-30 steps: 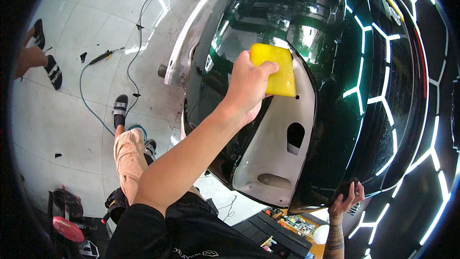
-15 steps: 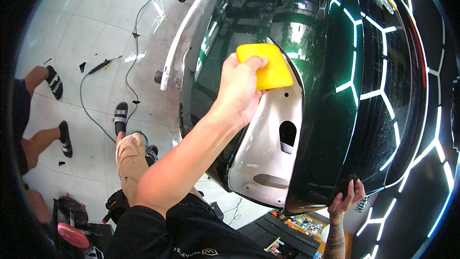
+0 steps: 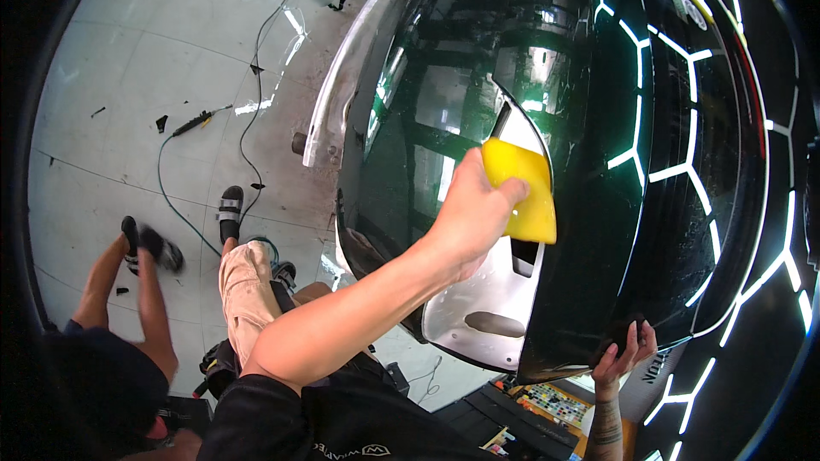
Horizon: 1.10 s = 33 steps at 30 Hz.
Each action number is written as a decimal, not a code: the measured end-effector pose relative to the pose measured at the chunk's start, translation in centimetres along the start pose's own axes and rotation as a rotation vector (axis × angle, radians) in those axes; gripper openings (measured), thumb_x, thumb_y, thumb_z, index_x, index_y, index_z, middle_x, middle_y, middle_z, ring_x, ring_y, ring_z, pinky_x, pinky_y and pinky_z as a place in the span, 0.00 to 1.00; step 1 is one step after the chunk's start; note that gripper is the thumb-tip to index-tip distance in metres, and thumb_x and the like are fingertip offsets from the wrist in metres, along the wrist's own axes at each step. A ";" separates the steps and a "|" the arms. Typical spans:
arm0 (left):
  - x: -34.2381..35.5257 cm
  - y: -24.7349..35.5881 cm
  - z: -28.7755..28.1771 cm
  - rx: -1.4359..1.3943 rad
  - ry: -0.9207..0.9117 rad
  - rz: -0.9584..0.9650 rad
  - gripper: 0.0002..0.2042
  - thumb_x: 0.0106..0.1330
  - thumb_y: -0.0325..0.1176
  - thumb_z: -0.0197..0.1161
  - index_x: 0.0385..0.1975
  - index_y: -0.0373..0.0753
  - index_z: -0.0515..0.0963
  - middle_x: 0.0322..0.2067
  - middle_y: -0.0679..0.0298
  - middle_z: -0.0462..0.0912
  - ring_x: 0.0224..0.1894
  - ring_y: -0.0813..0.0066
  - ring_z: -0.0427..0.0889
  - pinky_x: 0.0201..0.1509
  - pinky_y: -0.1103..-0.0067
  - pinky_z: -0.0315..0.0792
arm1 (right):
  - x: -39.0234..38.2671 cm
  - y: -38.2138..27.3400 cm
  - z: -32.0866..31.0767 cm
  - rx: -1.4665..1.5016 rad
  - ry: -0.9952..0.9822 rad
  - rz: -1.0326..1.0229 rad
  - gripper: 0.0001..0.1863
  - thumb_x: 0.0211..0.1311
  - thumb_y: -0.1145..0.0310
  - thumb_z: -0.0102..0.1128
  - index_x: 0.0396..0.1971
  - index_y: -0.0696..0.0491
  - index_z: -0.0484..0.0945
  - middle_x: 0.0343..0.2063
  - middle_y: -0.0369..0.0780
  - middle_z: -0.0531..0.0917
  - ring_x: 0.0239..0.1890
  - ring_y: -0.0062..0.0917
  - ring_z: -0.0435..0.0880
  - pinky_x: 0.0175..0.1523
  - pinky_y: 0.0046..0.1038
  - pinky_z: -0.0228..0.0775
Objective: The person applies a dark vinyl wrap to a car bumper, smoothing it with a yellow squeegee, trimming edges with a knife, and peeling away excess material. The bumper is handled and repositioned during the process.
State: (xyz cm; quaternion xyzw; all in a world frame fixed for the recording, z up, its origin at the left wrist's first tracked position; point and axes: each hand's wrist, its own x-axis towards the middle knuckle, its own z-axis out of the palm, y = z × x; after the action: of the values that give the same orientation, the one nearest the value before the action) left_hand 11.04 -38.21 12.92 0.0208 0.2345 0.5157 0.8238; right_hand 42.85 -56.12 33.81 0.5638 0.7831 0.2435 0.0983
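My left hand [image 3: 478, 213] is closed round a flat yellow squeegee [image 3: 528, 196], the thumb on its near face. It stands over the bare silver lamp recess [image 3: 487, 294] in the dark green car body [image 3: 581, 230], partly hiding the dark hole there. A thin edge of the panel's cut-out curves above the squeegee. At the lower right, my right hand [image 3: 622, 354] rests at the car's lower edge with its fingers apart, holding nothing visible.
A person in dark clothes [image 3: 102, 384] bends at the lower left. Cables and a hand tool [image 3: 192, 124] lie on the pale tiled floor [image 3: 128, 171]. A dark cart with small coloured items [image 3: 555, 401] stands at the bottom right.
My left hand has moved the squeegee down and slightly right, over the recess. My right hand stays at the car's edge. The other person at the left has shifted and bent down.
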 end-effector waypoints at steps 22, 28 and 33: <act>-16.8 18.9 -17.6 0.226 -0.371 -0.135 0.23 0.63 0.45 0.65 0.55 0.49 0.67 0.61 0.48 0.65 0.53 0.51 0.76 0.54 0.52 0.74 | 17.5 -23.0 -17.8 0.970 0.981 -0.721 0.11 0.58 0.66 0.67 0.38 0.54 0.80 0.21 0.34 0.70 0.20 0.23 0.71 0.21 0.23 0.59; -23.5 20.3 -19.8 0.463 -0.220 -0.051 0.23 0.70 0.57 0.51 0.53 0.47 0.70 0.52 0.60 0.74 0.48 0.69 0.77 0.46 0.72 0.77 | 23.0 -35.2 -8.6 1.371 0.577 -0.410 0.11 0.56 0.66 0.64 0.17 0.51 0.75 0.15 0.33 0.71 0.13 0.20 0.66 0.20 0.23 0.55; -28.4 19.5 -25.0 0.651 -0.195 -0.154 0.28 0.72 0.60 0.45 0.56 0.41 0.71 0.54 0.60 0.72 0.50 0.71 0.77 0.49 0.74 0.74 | 18.4 -44.9 4.2 2.194 -0.210 0.057 0.12 0.59 0.67 0.65 0.22 0.57 0.75 0.17 0.33 0.73 0.14 0.12 0.65 0.19 0.16 0.53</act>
State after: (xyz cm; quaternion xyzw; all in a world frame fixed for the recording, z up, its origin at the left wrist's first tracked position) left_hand -25.66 -58.71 6.48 0.3141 0.3078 0.3456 0.8290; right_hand 0.81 -48.93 10.32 0.3804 0.5486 -0.6309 -0.3954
